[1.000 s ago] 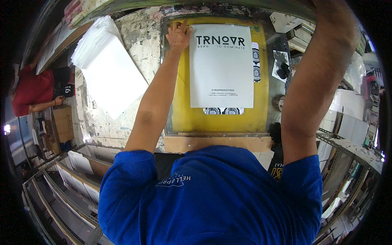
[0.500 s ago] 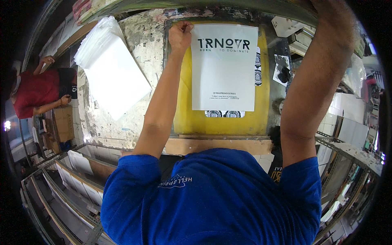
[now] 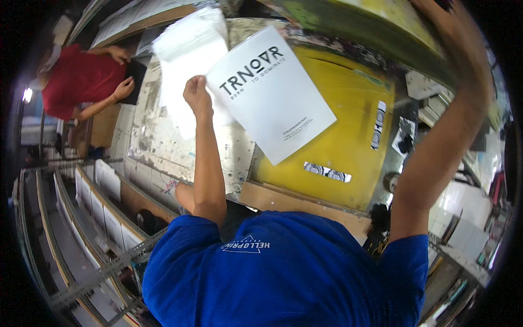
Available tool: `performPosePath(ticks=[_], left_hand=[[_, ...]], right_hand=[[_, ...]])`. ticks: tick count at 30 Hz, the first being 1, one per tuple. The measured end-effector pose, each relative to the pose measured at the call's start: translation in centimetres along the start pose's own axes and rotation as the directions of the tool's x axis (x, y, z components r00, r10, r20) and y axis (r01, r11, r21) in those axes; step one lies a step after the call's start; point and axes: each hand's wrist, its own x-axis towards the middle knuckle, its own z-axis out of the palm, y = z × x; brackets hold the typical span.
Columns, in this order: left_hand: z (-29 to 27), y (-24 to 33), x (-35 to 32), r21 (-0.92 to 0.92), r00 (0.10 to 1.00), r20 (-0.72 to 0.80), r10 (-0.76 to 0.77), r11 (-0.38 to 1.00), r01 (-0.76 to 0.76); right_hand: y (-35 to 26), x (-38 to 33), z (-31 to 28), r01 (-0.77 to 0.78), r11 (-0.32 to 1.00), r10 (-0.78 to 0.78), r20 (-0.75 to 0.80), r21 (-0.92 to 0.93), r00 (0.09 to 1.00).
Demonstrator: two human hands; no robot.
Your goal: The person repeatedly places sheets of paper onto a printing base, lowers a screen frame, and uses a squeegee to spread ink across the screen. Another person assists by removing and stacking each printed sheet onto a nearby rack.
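Observation:
My left hand (image 3: 199, 97) pinches the left corner of a white printed sheet (image 3: 272, 128), which carries large black lettering and smaller text. The sheet hangs tilted over the left part of a yellow board (image 3: 343, 147) and overlaps a loose stack of blank white sheets (image 3: 188, 46). Up at the top right, my right hand (image 3: 449, 24) is beside a raised, green-yellow framed panel (image 3: 376, 24). Its fingers are partly cut off by the picture's edge and blurred, so its grip does not show. Two black-and-white patterned strips, one lower (image 3: 327, 172) and one right (image 3: 378, 125), lie on the board.
A paint-stained table (image 3: 158, 144) carries the board and stack. Past its left side is another person in a red shirt (image 3: 84, 79). Metal racks with boards (image 3: 103, 201) stand at lower left. A white card with a black smear (image 3: 404, 135) lies right of the board.
My left hand has lifted the printed sheet off the yellow board and carried it left, turning it. The patterned strips beneath now show in full. The view has also shifted.

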Motion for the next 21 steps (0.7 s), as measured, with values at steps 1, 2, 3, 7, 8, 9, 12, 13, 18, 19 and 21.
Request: performPosePath(ticks=[1,2,3,7,8,9,12,13,18,19,21], left_hand=[[-1.6,-0.2,0.1,-0.042,0.999,-0.039,-0.019,0.999,0.017],[-3.5,-0.7,0.6,-0.04,0.996,-0.084,-0.005,0.999,0.002],[-5.5,-1.4,1.2,-0.03,0.991,-0.13,0.009,0.999,-0.013],[-15.4,-4.3,3.5,0.061,0.933,-0.359,0.019,0.998,0.003],[-17.1,-4.5,3.9,0.058,0.922,-0.388,0.013,0.998,0.01],[-18.3,-4.7,4.1,0.051,0.913,-0.409,0.002,0.998,0.021],[-22.9,-5.1,5.4,0.119,0.816,-0.578,-0.027,0.986,0.118],[-24.2,-5.2,5.4,0.123,0.774,-0.633,-0.018,0.985,0.123],[-16.9,-2.1,2.4,0.864,0.744,-0.296,0.599,0.501,-0.059],[-15.4,-2.1,1.7,0.824,0.74,-0.113,0.663,0.478,-0.303],[-9.0,-0.9,-2.1,0.759,0.845,0.171,0.508,0.479,-0.441]], right_hand=[[0.2,-0.3,0.3,-0.074,0.997,0.074,-0.034,0.003,0.997],[4.9,-0.2,-0.3,-0.022,1.0,0.022,0.045,-0.005,0.999],[7.7,0.0,-0.3,0.031,1.0,-0.03,0.125,-0.004,0.992],[6.9,-0.1,1.3,-0.171,0.985,0.172,0.156,-0.015,0.973],[7.1,-0.2,1.4,-0.175,0.984,0.175,0.152,-0.015,0.973],[7.2,-0.2,1.3,-0.181,0.983,0.182,0.147,-0.021,0.972],[7.2,0.3,1.5,-0.112,0.99,0.096,0.179,0.082,0.979],[6.6,0.6,1.7,-0.083,0.987,0.054,0.196,0.141,0.979],[6.4,0.3,1.3,-0.1,0.979,0.057,0.235,0.178,0.97],[7.2,0.2,1.2,-0.101,0.988,0.075,0.208,0.118,0.975],[7.4,-0.2,1.0,-0.123,0.987,0.102,0.199,0.1,0.975]])
